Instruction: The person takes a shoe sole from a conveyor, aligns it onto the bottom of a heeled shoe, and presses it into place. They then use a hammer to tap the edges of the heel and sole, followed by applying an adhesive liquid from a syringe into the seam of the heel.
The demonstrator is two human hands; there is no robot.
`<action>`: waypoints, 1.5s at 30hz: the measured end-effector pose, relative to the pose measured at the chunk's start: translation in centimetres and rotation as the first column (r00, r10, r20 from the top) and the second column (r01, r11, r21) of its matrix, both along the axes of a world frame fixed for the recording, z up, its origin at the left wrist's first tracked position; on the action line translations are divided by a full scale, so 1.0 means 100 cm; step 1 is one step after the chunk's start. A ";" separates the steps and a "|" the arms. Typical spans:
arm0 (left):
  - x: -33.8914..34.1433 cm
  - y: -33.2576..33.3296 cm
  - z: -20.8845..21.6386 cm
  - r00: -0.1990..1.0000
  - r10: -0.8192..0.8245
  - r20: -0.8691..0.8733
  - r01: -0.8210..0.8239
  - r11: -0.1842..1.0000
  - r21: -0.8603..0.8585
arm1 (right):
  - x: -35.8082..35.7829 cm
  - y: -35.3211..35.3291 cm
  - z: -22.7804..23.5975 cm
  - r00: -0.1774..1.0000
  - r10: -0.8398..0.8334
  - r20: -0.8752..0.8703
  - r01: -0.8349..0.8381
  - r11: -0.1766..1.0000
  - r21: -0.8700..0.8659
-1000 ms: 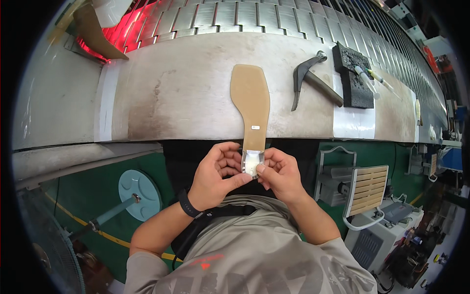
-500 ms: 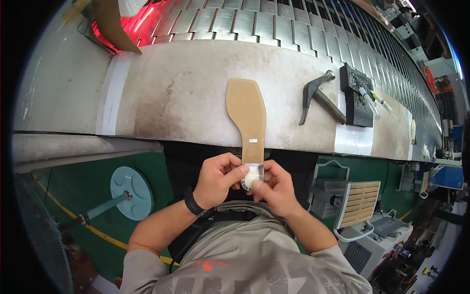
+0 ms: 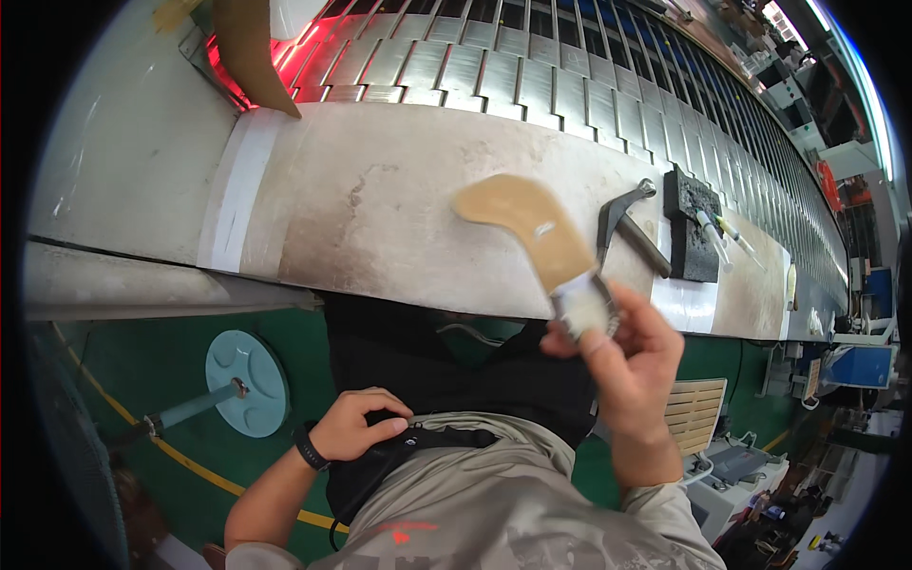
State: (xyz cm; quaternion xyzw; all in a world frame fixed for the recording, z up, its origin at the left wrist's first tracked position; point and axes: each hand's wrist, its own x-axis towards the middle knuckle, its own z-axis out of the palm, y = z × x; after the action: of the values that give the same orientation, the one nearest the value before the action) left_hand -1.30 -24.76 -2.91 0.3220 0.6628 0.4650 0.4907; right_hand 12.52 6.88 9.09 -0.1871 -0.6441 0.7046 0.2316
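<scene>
Nearest, at 6 o'clock, a grey fabric shirt with soft folds. At 7 o'clock the left hand, a black band on its wrist, lying loosely curled against a dark pouch at the waist, grip half closed on nothing that can be made out. At 4 o'clock the right hand raised, grip pinching the pale, fuzzy white heel end of a tan insole: flat, thin, board-like, matte, with a rounded toe, held in the air above the tabletop and slanting up toward 12 o'clock, somewhat blurred. Below the tabletop edge, at 8 o'clock, a round pale-blue disc foot on a grey rod over a green floor crossed by a yellow line. Beyond the hands, the tabletop a broad, smooth, stained, dull-metal band with a white strip at 10 o'clock. On it at 2 o'clock, a dark metal lever-like tool with a curved head, and just beside it a black block holding slim pen-like pieces. Farthest, from 12 to 2 o'clock, a conveyor of ribbed silver slats, red glow at 11 o'clock.
</scene>
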 end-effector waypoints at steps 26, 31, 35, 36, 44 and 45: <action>0.023 -0.023 -0.010 0.918 0.325 0.228 -0.328 0.944 -0.025 | -0.120 0.039 -0.058 0.993 0.000 0.114 -0.020 0.986 0.168; -0.017 0.020 0.036 0.959 0.283 -0.012 -0.282 0.958 0.045 | -0.122 0.046 -0.058 0.979 0.087 0.184 -0.102 0.992 0.072; -0.075 0.091 0.093 0.870 0.203 -0.450 -0.107 0.967 0.230 | -0.108 0.052 -0.066 0.988 0.115 0.104 -0.123 0.989 0.077; -0.087 0.109 0.107 0.843 0.242 -0.480 -0.125 0.957 0.263 | -0.101 0.049 -0.069 0.995 0.081 0.049 -0.085 0.992 0.089; -0.344 0.336 0.052 0.299 0.454 -0.839 -0.374 0.865 0.335 | -0.085 0.084 -0.061 0.999 0.035 0.041 -0.054 0.587 0.808; -0.381 0.350 0.046 0.277 0.381 -0.882 -0.463 0.857 0.224 | -0.081 0.089 -0.066 0.998 -0.006 0.055 -0.041 0.600 0.799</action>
State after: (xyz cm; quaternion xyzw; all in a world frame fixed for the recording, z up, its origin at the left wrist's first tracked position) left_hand -39.43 10.28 1.70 0.3141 0.8969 0.3017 -0.0767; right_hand 4.38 15.78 2.52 -0.0757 -0.8987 0.3395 0.2671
